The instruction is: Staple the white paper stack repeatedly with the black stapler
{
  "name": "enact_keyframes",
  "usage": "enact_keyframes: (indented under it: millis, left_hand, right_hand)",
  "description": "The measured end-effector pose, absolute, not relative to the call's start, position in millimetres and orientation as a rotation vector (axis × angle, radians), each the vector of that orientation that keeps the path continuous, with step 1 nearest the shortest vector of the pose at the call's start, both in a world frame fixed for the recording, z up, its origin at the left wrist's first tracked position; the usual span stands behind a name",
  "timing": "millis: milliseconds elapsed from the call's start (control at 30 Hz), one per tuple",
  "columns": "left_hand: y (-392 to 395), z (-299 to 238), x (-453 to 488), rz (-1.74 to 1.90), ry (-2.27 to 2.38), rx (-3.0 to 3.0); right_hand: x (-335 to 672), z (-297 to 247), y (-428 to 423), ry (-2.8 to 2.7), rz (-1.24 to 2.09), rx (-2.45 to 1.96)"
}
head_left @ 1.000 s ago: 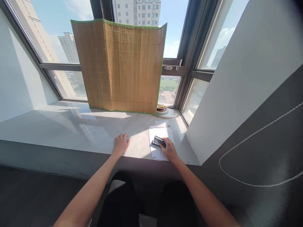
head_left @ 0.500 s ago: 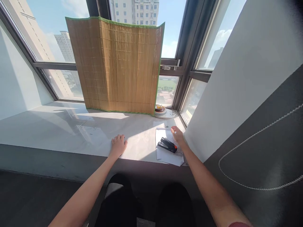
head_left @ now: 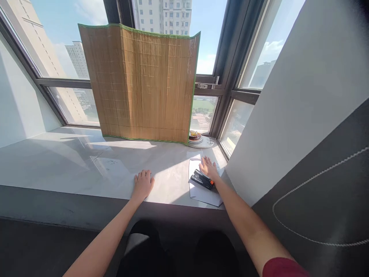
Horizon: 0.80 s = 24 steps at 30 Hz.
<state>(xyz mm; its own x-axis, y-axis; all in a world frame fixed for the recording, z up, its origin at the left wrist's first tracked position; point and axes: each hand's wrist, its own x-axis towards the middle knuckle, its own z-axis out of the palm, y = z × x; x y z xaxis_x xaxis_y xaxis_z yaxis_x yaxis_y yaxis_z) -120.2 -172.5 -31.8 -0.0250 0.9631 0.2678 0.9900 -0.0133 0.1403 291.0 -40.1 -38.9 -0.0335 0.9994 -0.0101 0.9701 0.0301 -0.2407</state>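
Note:
A black stapler [head_left: 202,179] with an orange end lies on a stack of white papers [head_left: 201,191] near the right end of a grey window ledge [head_left: 72,161]. My right hand [head_left: 209,168] rests flat on the papers just behind the stapler, fingers stretched out. My left hand [head_left: 142,184] lies flat and open on the bare ledge near its front edge, well left of the papers.
A bamboo mat with green edging [head_left: 144,82] stands upright against the window. Small stacked dishes [head_left: 197,137] sit at its right foot. A white wall [head_left: 288,100] closes in the ledge on the right.
My right hand let go of the stapler, lifted off to the right, then came down flat on the papers behind it. The stapler now lies further right. My left hand stayed put.

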Motion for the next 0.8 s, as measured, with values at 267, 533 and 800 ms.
enact_keyframes:
  millis: [267, 533, 800]
  left_hand:
    - [-173.9, -35.3, -114.6, -0.484, -2.188, -2.126]
    - [-160.8, -8.2, -201.6, -0.406, -2.277, -2.148]
    - [-164.5, -25.6, -232.6, -0.466, -2.471, -1.844]
  right_hand:
    - [275.6, -27.4, -49.5, -2.130, 0.260, -2.111]
    - [185.9, -36.5, -59.4, -2.229, 0.089, -1.989]
    - [52.1, -19.4, -48.8, -2.430, 0.229, -1.691]
